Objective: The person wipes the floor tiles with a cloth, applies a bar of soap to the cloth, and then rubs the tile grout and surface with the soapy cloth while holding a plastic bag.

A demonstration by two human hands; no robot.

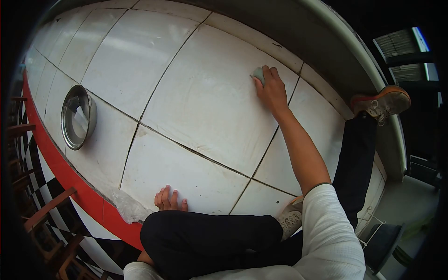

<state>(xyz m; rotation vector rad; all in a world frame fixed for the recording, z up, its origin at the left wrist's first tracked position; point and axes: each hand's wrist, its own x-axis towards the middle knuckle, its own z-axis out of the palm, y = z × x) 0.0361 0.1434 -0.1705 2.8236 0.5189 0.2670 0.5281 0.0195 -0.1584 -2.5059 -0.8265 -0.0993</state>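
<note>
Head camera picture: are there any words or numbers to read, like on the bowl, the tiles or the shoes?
There are none: no word, number or sign can be read here.
The white tiles are plain.
The metal bowl shows no label.
The shoe shows no brand that can be read.
The sponge in the right hand shows no writing either.

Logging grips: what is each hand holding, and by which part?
Right hand grips a small pale pad by its right edge, pressed on the tiles. Left hand rests on the tiles, empty.
</note>
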